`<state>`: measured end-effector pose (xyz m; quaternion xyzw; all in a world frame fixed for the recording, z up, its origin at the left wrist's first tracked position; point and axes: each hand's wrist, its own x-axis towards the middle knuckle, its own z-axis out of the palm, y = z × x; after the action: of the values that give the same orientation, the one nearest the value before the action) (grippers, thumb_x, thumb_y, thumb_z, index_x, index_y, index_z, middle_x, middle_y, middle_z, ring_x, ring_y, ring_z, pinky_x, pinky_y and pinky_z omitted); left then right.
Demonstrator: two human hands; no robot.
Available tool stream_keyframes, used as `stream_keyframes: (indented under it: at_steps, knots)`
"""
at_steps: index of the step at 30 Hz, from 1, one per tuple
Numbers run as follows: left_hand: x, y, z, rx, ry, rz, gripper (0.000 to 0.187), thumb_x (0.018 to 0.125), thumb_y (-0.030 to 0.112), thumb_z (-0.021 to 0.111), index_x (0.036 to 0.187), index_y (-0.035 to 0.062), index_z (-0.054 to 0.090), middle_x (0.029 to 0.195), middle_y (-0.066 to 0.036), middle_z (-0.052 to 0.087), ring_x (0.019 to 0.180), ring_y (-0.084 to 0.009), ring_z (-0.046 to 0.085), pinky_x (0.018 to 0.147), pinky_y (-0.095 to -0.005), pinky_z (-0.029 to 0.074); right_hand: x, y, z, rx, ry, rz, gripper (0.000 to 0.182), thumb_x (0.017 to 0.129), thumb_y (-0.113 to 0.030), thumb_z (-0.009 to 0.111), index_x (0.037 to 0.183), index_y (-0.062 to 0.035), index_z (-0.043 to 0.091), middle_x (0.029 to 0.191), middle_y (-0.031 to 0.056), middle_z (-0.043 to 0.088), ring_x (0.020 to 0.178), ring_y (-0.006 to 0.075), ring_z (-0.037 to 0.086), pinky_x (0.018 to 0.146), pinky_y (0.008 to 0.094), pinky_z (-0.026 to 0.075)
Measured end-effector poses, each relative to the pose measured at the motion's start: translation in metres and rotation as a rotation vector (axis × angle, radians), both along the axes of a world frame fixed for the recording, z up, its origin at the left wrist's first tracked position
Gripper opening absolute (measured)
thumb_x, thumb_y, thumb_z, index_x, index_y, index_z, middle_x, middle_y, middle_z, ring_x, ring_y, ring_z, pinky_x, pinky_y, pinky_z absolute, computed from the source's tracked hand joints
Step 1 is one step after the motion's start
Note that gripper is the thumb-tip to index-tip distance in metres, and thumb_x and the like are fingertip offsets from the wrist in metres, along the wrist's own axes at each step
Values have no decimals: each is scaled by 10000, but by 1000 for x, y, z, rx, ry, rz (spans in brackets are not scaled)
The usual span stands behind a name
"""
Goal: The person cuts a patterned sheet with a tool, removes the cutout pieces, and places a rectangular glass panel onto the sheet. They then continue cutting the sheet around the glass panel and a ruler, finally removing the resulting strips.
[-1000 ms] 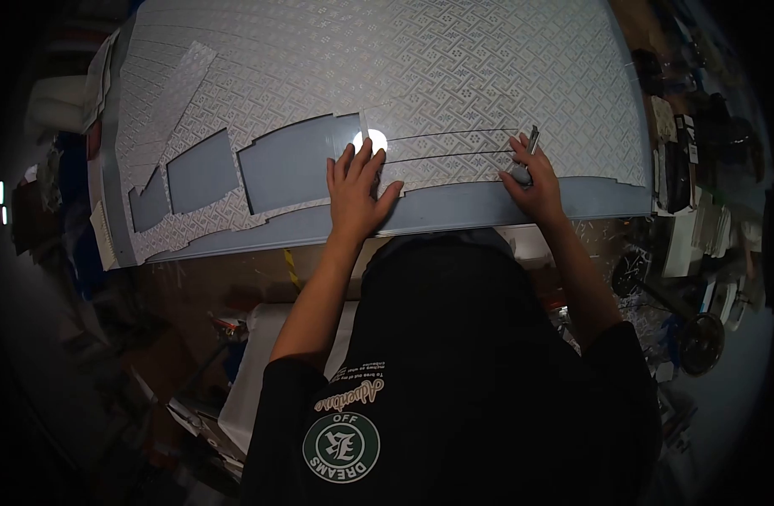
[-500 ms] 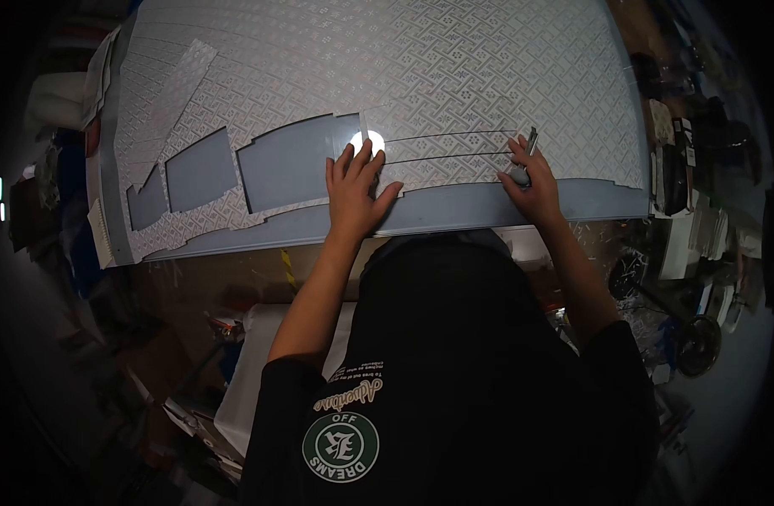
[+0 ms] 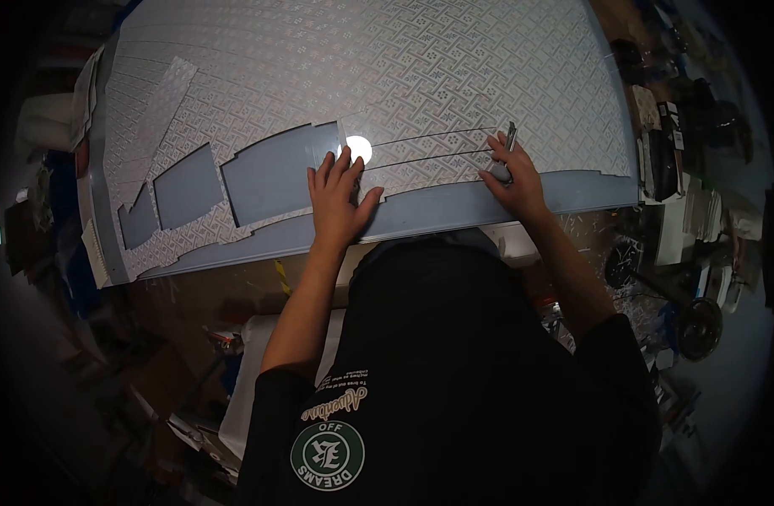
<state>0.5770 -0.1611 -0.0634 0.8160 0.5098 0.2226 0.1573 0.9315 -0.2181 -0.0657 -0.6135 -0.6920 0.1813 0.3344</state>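
Note:
Patterned light sheet material (image 3: 437, 76) covers most of the grey table (image 3: 277, 177), with several cut-out openings at its left front. My left hand (image 3: 340, 202) lies on the sheet's front strip beside the largest opening, fingers spread, holding nothing. A bright round light spot (image 3: 357, 150) shows just beyond its fingertips. My right hand (image 3: 517, 181) is closed around a slim cutter (image 3: 511, 135) that points away from me, near the right ends of two long dark cut lines. A small rounded grey object (image 3: 501, 173) shows under its fingers; what it is I cannot tell.
A loose patterned strip (image 3: 169, 97) lies on the sheet at the upper left. Papers (image 3: 94, 244) hang by the table's left edge. Stacked items (image 3: 703, 215) stand beyond the right edge, with a round metal fan-like object (image 3: 699, 329) lower down.
The whole view has shifted and tilted slightly, so the table and both hands appear a little further left. Both hands keep nearly the same places on the sheet.

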Motion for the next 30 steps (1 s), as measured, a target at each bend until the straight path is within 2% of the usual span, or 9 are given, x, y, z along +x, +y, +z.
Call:
stream_keyframes:
  at_steps: [2,5,8,12,14,17,21,26,30]
  knots:
    - [0,0,0,-6,4,5,614,825,384,825,1346,108,653,1540,-116,530,1443,-423,412,1186,-667,201,3,2,-4,123,-54,37,539,802,-112,852,1290,-45,635,1348,153,669,1336,370,573,1058,438,484]
    - [0,0,0,-1,2,0,610,826,375,827,1344,105,653,1543,-119,527,1446,-420,408,1189,-664,200,3,0,-3,-11,7,-1,588,814,-133,844,1352,-57,617,1337,176,655,1310,381,579,1034,439,488]
    - [0,0,0,-2,2,-2,607,825,369,830,1342,105,654,1546,-118,525,1449,-418,406,1193,-660,197,2,0,2,-7,-20,12,610,823,-147,837,1378,-58,603,1329,197,641,1303,388,573,1021,445,487]
    - [0,1,0,11,-9,-5,605,819,386,827,1336,118,660,1526,-116,533,1437,-418,416,1184,-670,214,3,0,-1,-22,1,8,525,834,-146,828,1306,-43,624,1356,190,636,1339,387,545,1050,450,472]
    - [0,1,-1,9,-4,1,600,818,378,830,1333,117,664,1525,-117,535,1437,-419,418,1184,-669,216,3,0,1,10,-17,34,428,846,-153,819,1209,-27,630,1389,181,625,1359,389,527,1074,456,459]
    - [0,0,-1,7,1,2,603,820,372,830,1341,119,660,1526,-118,533,1436,-420,419,1186,-667,214,1,0,6,-38,-1,21,372,854,-160,815,1137,-20,619,1412,171,617,1372,392,514,1089,462,450]
    - [0,0,-1,8,7,4,605,823,376,826,1346,121,656,1528,-117,531,1438,-420,416,1189,-665,211,3,0,2,-3,-23,37,404,853,-164,815,1179,-21,623,1405,176,618,1367,389,520,1083,463,454]
    - [0,0,1,-12,-2,-4,614,829,370,826,1354,109,647,1548,-118,521,1457,-414,395,1194,-660,195,1,-1,1,-82,17,-10,471,836,-146,828,1246,-35,626,1407,155,626,1348,382,546,1055,453,478]
    - [1,0,0,-15,-10,4,613,830,378,820,1351,106,649,1550,-114,519,1457,-415,396,1194,-660,190,1,1,-2,47,-41,21,450,814,-123,843,1202,-39,630,1389,142,648,1346,378,557,1049,453,487]
